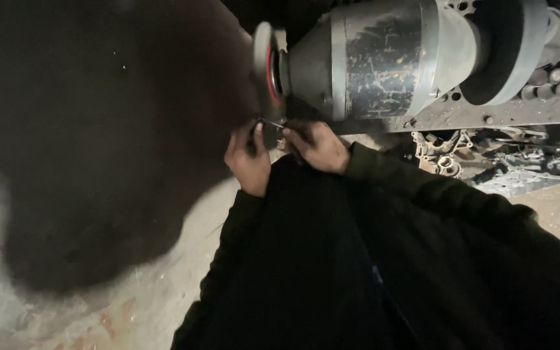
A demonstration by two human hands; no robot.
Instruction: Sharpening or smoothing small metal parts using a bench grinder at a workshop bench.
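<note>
Both my hands meet just below a grey bench grinder motor (390,58) with a thin grinding wheel (266,68) at its left end. My left hand (249,159) and my right hand (315,146) pinch the two ends of a small thin metal piece (275,124) right under the wheel's lower edge. Whether the piece touches the wheel is too dark to tell. Dark sleeves cover both my arms.
The motor sits on a perforated metal plate (520,110). Loose metal castings and parts (448,155) lie under its right side. A dusty concrete floor (131,311) spreads at the left, with a large dark shadowed area (98,129) above it.
</note>
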